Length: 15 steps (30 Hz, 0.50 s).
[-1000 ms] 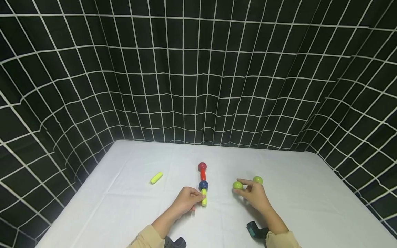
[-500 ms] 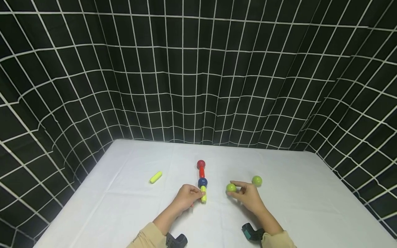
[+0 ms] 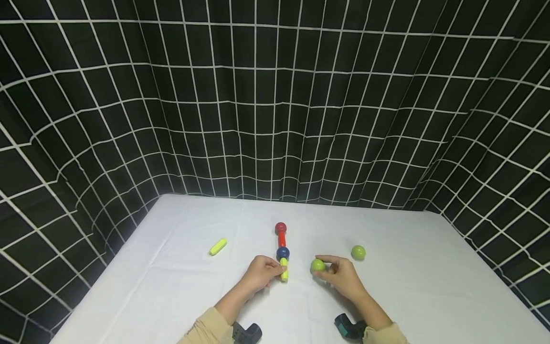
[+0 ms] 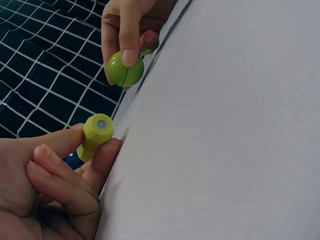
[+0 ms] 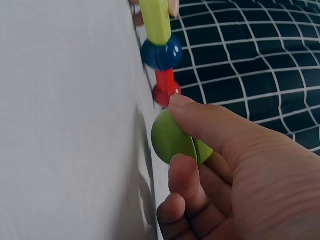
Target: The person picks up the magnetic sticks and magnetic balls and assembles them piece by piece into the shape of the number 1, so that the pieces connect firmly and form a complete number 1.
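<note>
My left hand point(image 3: 261, 274) pinches a yellow rod point(image 3: 284, 270) between thumb and fingers. The rod's far end joins a blue ball point(image 3: 282, 253), followed by a red rod point(image 3: 281, 239) and a red ball point(image 3: 280, 228), all in one line. In the left wrist view the yellow rod's free end shows a round grey metal spot. My right hand point(image 3: 345, 278) pinches a green ball point(image 3: 318, 266) with a seam round it, a short gap to the right of the yellow rod. The right wrist view shows the green ball point(image 5: 172, 137) between thumb and fingertips.
A second green ball point(image 3: 358, 252) lies to the right, behind the right hand. Another yellow rod point(image 3: 217, 247) lies on the left of the white table point(image 3: 180, 296). A black curtain with a white grid point(image 3: 275, 110) stands behind and at both sides.
My right hand has carried the green ball left and slightly nearer, away from the second green ball. My left hand keeps its pinch on the yellow rod, which has shifted only slightly.
</note>
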Available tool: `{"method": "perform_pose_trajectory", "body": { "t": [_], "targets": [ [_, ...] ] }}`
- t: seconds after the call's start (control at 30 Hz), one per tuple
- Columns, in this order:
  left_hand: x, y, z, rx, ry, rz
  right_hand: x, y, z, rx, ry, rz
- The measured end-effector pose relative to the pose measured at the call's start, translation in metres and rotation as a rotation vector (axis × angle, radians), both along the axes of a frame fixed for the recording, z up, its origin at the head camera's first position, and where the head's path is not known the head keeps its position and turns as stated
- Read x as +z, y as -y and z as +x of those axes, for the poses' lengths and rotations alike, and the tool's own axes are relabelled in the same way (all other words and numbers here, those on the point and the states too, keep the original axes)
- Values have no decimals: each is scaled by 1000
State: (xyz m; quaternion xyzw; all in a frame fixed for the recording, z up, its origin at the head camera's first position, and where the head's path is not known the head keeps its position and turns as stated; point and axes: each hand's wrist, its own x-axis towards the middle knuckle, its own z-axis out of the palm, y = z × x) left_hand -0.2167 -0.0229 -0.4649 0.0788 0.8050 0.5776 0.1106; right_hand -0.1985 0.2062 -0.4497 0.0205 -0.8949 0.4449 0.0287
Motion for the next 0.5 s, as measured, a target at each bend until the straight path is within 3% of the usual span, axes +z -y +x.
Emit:
{"method": "perform_pose_trajectory", "body": {
  "t": [0.3, 0.5],
  "targets": [
    [2, 0, -2, -8, -20, -11, 2, 15, 9, 142, -27, 33],
    [2, 1, -1, -15, -20, -5, 3, 22, 14, 194, -33, 45]
  ]
}}
